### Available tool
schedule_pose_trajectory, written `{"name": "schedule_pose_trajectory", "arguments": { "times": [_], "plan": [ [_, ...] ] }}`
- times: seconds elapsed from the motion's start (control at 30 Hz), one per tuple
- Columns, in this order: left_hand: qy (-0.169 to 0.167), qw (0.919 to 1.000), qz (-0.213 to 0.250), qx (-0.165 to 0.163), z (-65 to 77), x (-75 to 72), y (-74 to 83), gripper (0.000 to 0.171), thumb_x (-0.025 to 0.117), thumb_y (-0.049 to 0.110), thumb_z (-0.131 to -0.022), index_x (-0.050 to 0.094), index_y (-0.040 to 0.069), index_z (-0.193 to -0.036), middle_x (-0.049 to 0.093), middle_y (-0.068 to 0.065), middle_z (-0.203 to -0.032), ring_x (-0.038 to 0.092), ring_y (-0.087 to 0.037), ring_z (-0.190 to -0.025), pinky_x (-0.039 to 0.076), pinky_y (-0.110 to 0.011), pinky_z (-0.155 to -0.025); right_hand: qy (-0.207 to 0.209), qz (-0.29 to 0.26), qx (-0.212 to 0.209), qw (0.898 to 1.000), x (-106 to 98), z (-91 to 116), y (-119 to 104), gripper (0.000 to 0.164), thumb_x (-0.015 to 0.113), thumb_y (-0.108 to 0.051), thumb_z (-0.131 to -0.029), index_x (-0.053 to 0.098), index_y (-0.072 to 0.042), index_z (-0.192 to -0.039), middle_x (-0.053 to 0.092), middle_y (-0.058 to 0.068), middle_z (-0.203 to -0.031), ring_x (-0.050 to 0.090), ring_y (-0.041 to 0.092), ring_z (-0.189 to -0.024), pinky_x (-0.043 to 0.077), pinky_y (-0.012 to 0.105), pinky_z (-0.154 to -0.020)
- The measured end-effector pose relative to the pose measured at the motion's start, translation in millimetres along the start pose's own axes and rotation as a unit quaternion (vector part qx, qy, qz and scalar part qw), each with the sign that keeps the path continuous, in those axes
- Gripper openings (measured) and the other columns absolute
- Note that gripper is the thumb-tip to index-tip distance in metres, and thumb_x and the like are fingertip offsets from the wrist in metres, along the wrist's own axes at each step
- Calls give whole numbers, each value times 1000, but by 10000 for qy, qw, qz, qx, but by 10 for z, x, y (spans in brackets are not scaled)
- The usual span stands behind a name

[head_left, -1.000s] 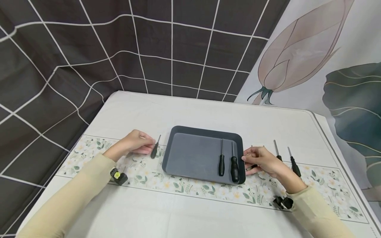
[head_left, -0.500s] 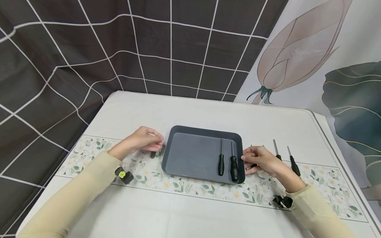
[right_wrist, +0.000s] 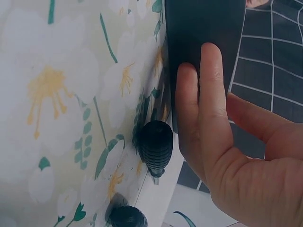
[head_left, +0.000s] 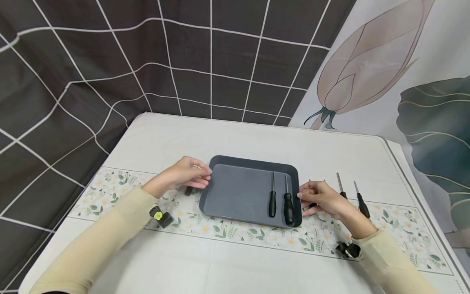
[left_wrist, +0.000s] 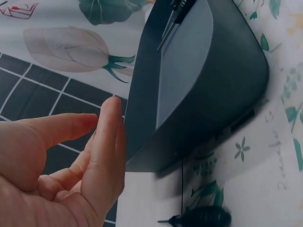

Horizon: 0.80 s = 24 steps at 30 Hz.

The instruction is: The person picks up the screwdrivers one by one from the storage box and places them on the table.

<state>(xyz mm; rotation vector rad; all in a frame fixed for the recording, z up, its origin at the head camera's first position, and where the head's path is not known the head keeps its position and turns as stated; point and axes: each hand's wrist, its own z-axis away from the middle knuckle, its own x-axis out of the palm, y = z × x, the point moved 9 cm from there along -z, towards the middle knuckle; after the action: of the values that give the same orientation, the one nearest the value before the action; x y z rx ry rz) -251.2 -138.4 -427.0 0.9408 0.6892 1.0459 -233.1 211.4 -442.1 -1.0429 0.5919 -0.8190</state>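
Table [head_left: 227,265]: white, flowered band [head_left: 209,228] across it.
Backdrop [head_left: 235,51]: dark with a white grid, twelve o'clock; bud print [head_left: 349,77], one o'clock.
Writing [left_wrist: 280,161]: cursive on the band, too faint to read surely.
Tray [head_left: 238,192]: before me, two screwdrivers [head_left: 272,204] at its three o'clock.
My left hand [head_left: 189,173]: thumb-to-finger gap narrow, by the tray's ten o'clock edge.
My right hand [head_left: 324,199]: fingers straight against its three o'clock wall.

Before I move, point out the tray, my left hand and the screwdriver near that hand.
Tray [head_left: 238,194]: head view, bare floor.
Left hand [head_left: 185,173]: head view, middle of the hand.
Screwdriver [left_wrist: 203,218]: left wrist view, black handle.
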Motion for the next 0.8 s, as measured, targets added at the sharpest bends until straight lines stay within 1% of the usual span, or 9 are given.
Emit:
{"name": "schedule_pose_trajectory", "arguments": {
  "times": [0.17,0.23,0.3,0.4,0.47,0.6,0.8],
  "plan": [
    [-61,10000,12,3,-28,67,-4,34,59,1,-99,52,-19,-125,67,-28,-103,72,-17,-74,63,-33,-78,-50,-17,-42,10000,3,1,1,42,48,0,-104,29,25,-131,59,8,-91,67,17,-77,65,40,-75],
    [-163,9998,-52,71,-73,88,-30,34,61,4,-99,54,-17,-125,67,-27,-104,73,-17,-76,63,-34,-80,-47,-2,-46,10000,1,0,3,41,48,0,-104,29,24,-131,59,8,-91,67,17,-77,65,40,-75],
    [-225,9996,-90,143,-81,125,-10,34,61,4,-99,55,-17,-124,67,-27,-105,73,-19,-78,63,-36,-81,-38,17,-47,10000,-2,-2,3,41,48,0,-104,29,24,-131,59,9,-91,67,17,-77,65,40,-75],
    [-309,9992,-134,202,-81,199,37,33,60,5,-100,56,-17,-124,66,-28,-106,73,-20,-80,63,-36,-81,-43,27,-60,10000,-7,1,7,43,49,-1,-104,29,25,-132,59,9,-91,67,17,-77,65,40,-75],
    [-271,9994,-104,161,-66,254,91,32,58,3,-100,55,-18,-124,65,-31,-109,73,-21,-79,63,-36,-80,-55,23,-78,10000,-6,4,7,44,49,-1,-104,28,25,-133,59,9,-92,67,17,-78,65,40,-76],
    [-325,9994,-98,116,-106,339,123,32,58,3,-101,55,-18,-125,62,-34,-114,73,-18,-76,63,-34,-79,-57,16,-95,9999,-7,8,9,44,48,-1,-104,28,25,-133,59,9,-92,67,18,-78,65,40,-76],
    [-473,9987,-102,142,-140,439,145,33,58,4,-101,54,-18,-125,64,-32,-112,73,-18,-75,64,-34,-77,-64,-22,-103,9999,-9,14,5,43,48,-1,-104,27,25,-133,60,8,-93,67,17,-79,65,40,-76]
  ]
}}
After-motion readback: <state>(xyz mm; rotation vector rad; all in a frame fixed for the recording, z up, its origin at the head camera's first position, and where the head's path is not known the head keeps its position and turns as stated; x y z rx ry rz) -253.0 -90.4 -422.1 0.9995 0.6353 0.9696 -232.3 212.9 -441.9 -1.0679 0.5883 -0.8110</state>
